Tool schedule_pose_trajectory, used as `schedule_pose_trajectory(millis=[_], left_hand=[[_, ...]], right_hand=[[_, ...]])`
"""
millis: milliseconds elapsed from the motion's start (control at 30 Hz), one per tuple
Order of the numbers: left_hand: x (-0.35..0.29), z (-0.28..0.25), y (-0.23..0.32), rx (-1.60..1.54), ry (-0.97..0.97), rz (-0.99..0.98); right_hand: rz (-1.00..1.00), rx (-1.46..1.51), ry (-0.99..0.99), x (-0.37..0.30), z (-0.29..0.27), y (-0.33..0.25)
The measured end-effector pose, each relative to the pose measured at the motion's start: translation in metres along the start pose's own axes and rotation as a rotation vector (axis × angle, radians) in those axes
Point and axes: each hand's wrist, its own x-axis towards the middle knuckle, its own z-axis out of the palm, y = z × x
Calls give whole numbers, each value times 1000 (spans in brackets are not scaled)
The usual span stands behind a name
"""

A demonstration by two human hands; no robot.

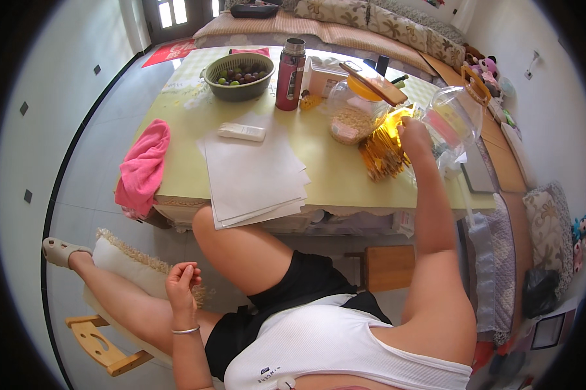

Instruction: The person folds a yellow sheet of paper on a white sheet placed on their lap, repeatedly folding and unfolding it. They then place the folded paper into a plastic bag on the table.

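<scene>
My right hand (415, 138) reaches across to the table's right side, its fingers closed on the edge of a shiny gold foil packet (397, 123). More gold foil packets (379, 153) lie in a heap under and beside it. Just left of them stands a clear jar of pale grains (350, 125) with a yellow lid, and a brown phone-like slab (382, 87) rests across its top. A clear plastic jar (458, 117) is to the right of the hand. My left hand (184, 286), a bangle at its wrist, hovers above my left leg with fingers curled together; nothing shows in it.
White paper sheets (254, 175) with a small white box (242, 132) on them overhang the table's front edge. Behind are a colander of grapes (239, 77) and a red flask (290, 75). A pink cloth (143, 166) drapes the left corner. A wooden stool (388, 268) stands below.
</scene>
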Motion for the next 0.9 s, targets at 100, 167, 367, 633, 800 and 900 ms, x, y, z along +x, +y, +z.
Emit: schedule_pose_trajectory(millis=[100,167,367,633,800,900], left_hand=[[4,4,8,83,-25,20],[12,14,14,159,-52,80],[36,73,57,731,-61,697],[67,125,73,1197,-286,1023],[74,127,68,1244,-368,979],[71,130,66,1263,-334,984]], right_hand=[[-15,-218,-62,-1,-6,-10],[-44,-332,-73,2,-12,-17],[-203,-79,213,-29,-34,-49],[-768,478,-178,-97,15,-144],[-1071,439,-390,-112,36,-172],[-1115,369,-445,-124,49,-176]])
